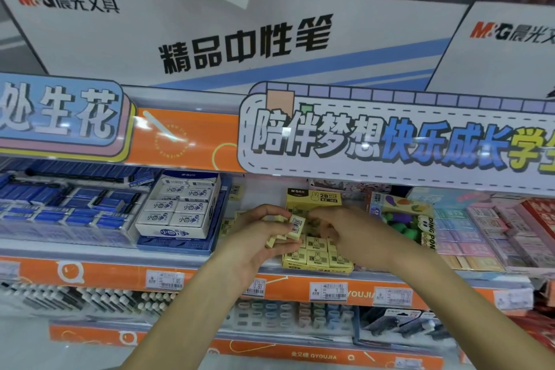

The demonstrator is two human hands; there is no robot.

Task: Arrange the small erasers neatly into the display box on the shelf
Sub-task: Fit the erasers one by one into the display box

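A long shop shelf [192, 255] with an orange price rail runs across the view, under large printed banners. On it, left of centre, sits a white box of white erasers [180, 210], and further left lie rows of blue packs [66, 207]. To the right stand a fruit-printed carton [405, 213] and stacks of pink and red packs [495, 231].

At the centre stands the pale yellow display box [315, 266], its upright back flap printed with a rabbit outline and "2B". Inside it, the small erasers [315, 252] stand in tidy rows at the front, each pale yellow with a rabbit figure on its wrapper. The back of the box is hidden by the hands.

The left hand [258, 237], just left of the box, is curled around several loose yellow erasers, fingers closed on them. One of these, the barcode eraser [297, 227], is tilted and shows a barcode label, pinched at the fingertips. The right hand [345, 233] hovers over the box with fingers bent downward among the erasers; whether it grips one cannot be told.
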